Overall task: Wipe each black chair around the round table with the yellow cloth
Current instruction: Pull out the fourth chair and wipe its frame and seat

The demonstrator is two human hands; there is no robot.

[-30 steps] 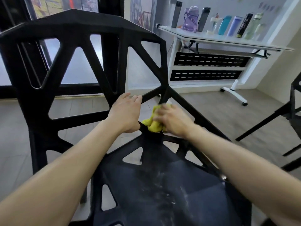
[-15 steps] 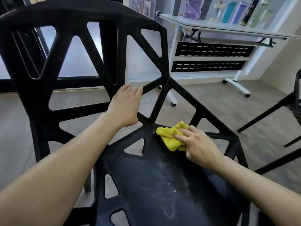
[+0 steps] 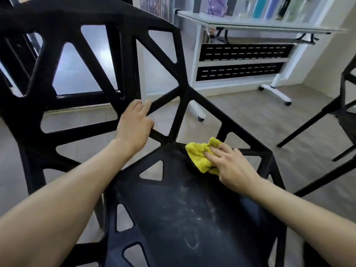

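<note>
A black chair (image 3: pixel 183 218) with triangular cut-outs fills the view, its seat streaked with pale dust. The bunched yellow cloth (image 3: pixel 198 155) lies on the seat's rear right edge. My right hand (image 3: pixel 229 164) presses on the cloth with its fingers spread flat over it. My left hand (image 3: pixel 134 124) rests on a slanted strut of the backrest, fingers pointing up along it. The round table is out of view.
A second black chair (image 3: pixel 346 112) stands at the right edge. A white wheeled table (image 3: pixel 250 26) with several bottles on it stands behind, by the wall. Grey plank floor (image 3: pixel 250 112) lies between the chairs and that table.
My right hand has brought the cloth down from the backrest junction onto the rear right of the seat. The left hand has stayed on the backrest strut.
</note>
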